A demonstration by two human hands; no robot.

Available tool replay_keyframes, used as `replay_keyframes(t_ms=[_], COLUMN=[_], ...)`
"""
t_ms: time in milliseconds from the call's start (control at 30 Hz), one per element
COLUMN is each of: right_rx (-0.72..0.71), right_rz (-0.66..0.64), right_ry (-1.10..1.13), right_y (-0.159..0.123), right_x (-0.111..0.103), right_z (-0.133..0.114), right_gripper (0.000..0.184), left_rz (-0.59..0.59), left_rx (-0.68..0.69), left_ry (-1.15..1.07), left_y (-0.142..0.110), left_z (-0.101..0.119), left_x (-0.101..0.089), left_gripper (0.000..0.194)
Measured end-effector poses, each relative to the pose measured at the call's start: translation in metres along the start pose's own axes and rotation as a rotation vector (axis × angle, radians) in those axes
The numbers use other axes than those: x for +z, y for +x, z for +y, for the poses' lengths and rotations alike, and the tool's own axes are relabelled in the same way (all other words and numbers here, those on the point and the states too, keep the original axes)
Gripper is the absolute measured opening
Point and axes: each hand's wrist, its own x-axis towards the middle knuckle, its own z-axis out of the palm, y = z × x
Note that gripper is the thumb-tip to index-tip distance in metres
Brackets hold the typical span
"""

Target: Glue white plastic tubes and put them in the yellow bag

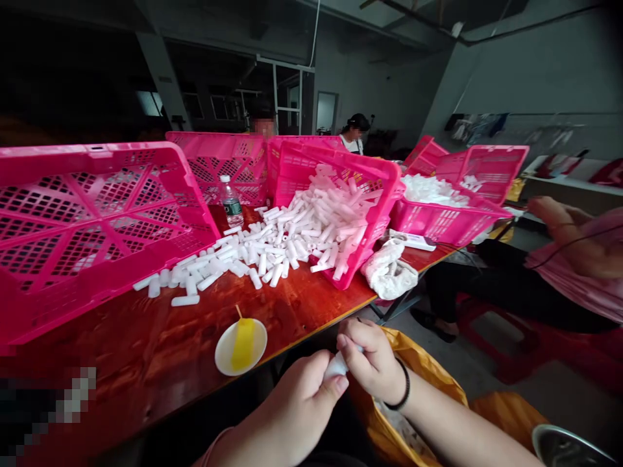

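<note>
Both of my hands meet in front of me, over the near side of the table edge. My left hand (307, 395) is wrapped round a short white plastic tube (337, 367), its thumb along the side. My right hand (370, 360), with a dark band at the wrist, grips the other end of the same tube, and its fingers hide most of that end. Below my right arm an orange-yellow sack (428, 366) stands open with pale pieces inside. On the table a small white dish (224, 345) holds a yellow strip and a thin stick.
White tubes (272, 250) spill from a tipped pink crate (384, 194) across the red table (160, 350). Another pink crate (97, 214) leans at left. A water bottle (232, 204), a white cloth (389, 272) and a filled crate (438, 217) stand further back. A person (579, 253) sits at right.
</note>
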Motion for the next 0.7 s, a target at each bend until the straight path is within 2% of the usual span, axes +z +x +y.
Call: replay_keyframes(t_ms=[67, 100, 167, 233, 267, 300, 333, 367, 433, 500, 600, 700], right_rx=[0.102, 0.149, 0.218, 0.331, 0.407, 0.508, 0.557, 0.579, 0.597, 0.581, 0.502, 0.373], right_rz=[0.173, 0.213, 0.192, 0.226, 0.291, 0.455, 0.558, 0.607, 0.635, 0.635, 0.656, 0.606], right_ry=[-0.035, -0.037, 0.019, 0.160, 0.235, 0.297, 0.309, 0.320, 0.347, 0.378, 0.414, 0.430], right_y=[-0.015, -0.022, -0.033, -0.037, -0.037, -0.036, -0.034, -0.032, -0.030, -0.032, -0.040, -0.044], right_x=[0.001, -0.001, -0.012, -0.033, -0.045, -0.058, -0.070, -0.080, -0.093, -0.095, -0.088, -0.082], right_z=[0.001, 0.004, 0.019, 0.050, 0.071, 0.094, 0.118, 0.141, 0.180, 0.204, 0.211, 0.198], right_gripper=[0.040, 0.040, 0.039, 0.034, 0.034, 0.038, 0.040, 0.040, 0.039, 0.038, 0.039, 0.039], left_rz=[0.111, 0.122, 0.091, 0.093, 0.122, 0.156, 0.182, 0.193, 0.205, 0.223, 0.263, 0.275], left_rx=[0.115, 0.151, 0.170, 0.145, 0.120, 0.091, 0.067, 0.050, 0.054, 0.113, 0.212, 0.272], left_ry=[0.180, 0.228, 0.259, 0.246, 0.229, 0.206, 0.180, 0.154, 0.130, 0.140, 0.160, 0.166], left_y=[0.008, 0.012, 0.022, 0.037, 0.047, 0.059, 0.071, 0.084, 0.111, 0.136, 0.168, 0.195], left_z=[0.007, 0.009, 0.008, 0.003, -0.001, -0.006, -0.010, -0.013, -0.016, -0.016, -0.012, -0.006], left_x=[0.015, 0.021, 0.029, 0.032, 0.032, 0.033, 0.035, 0.037, 0.045, 0.053, 0.061, 0.065], left_gripper=[0.017, 0.016, 0.015, 0.014, 0.015, 0.017, 0.019, 0.020, 0.023, 0.025, 0.040, 0.048])
